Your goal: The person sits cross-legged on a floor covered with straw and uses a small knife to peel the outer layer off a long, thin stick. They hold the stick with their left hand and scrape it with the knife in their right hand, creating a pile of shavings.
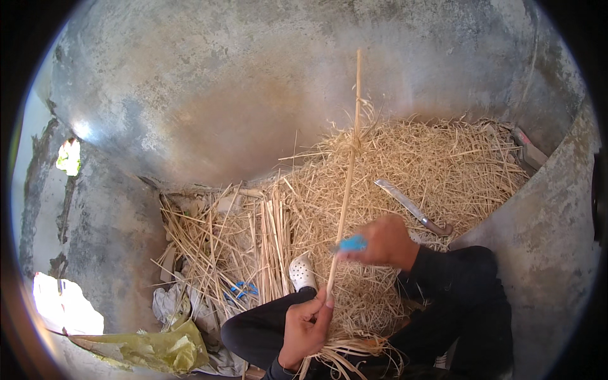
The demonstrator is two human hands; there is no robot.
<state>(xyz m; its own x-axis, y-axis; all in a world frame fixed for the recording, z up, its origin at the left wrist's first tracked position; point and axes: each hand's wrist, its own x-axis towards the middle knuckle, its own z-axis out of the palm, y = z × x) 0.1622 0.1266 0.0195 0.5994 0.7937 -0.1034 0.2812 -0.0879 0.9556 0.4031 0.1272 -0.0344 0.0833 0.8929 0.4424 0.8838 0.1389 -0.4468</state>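
Observation:
A long pale bamboo strip [348, 183] slants up and away from me, with curled shavings clinging to its upper part. My left hand [304, 329] pinches its near end between thumb and fingers, low in the middle. Partway up, my right hand [384, 242] is closed around a small blue tool [353, 243], held against or right beside the strip. Motion blurs that tool, and its working edge cannot be made out. Thin curled strips [354, 352] bunch over my lap by the left hand.
A big heap of shavings [443, 161] lies against the concrete wall [253, 82]. On it rests a long-bladed knife [411, 206]. Split strips [273, 247] lie left of my white clog [302, 273], near a blue object [242, 290]. Yellow sacking [158, 348] is at lower left.

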